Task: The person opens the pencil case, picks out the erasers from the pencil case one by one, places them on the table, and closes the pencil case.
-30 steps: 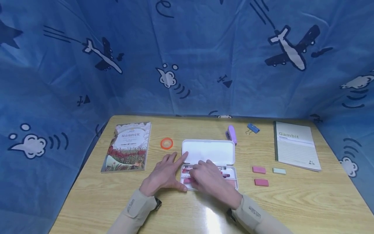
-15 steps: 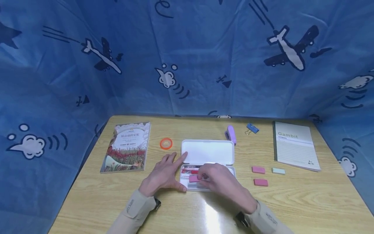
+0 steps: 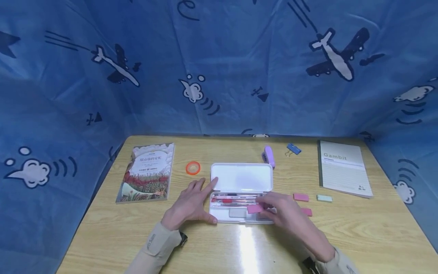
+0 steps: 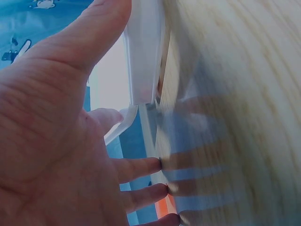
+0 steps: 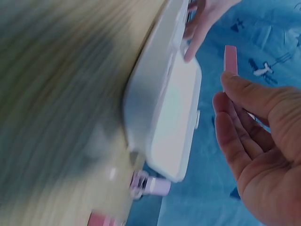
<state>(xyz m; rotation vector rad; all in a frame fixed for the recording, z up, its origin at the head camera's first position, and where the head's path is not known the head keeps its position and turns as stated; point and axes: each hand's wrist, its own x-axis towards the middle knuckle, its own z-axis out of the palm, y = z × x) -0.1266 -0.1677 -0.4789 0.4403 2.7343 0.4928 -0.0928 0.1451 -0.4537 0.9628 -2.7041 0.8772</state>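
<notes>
A white pencil case (image 3: 242,177) lies open on the table, its lid tipped back. Several pens (image 3: 236,197) fill its rear section, and a pale grey block (image 3: 237,212) sits in the front one. My left hand (image 3: 187,205) spreads around the case's left side, thumb at the front corner and index finger by the lid. Between thumb and fingers, my right hand (image 3: 287,213) pinches a pink eraser (image 3: 254,209), held over the right half of the case. In the right wrist view that eraser (image 5: 230,59) sticks out beyond the fingertips, above the case.
Two more pink erasers (image 3: 301,197) and a mint one (image 3: 324,198) lie right of the case. Behind are a purple stapler (image 3: 268,156) and a blue binder clip (image 3: 293,148). A notebook (image 3: 345,168) lies right; a tape roll (image 3: 193,168) and a book (image 3: 147,172) lie left.
My right hand has lifted the pink eraser from the front section and moved it right, exposing the grey block and the pens. The left hand keeps its place at the case.
</notes>
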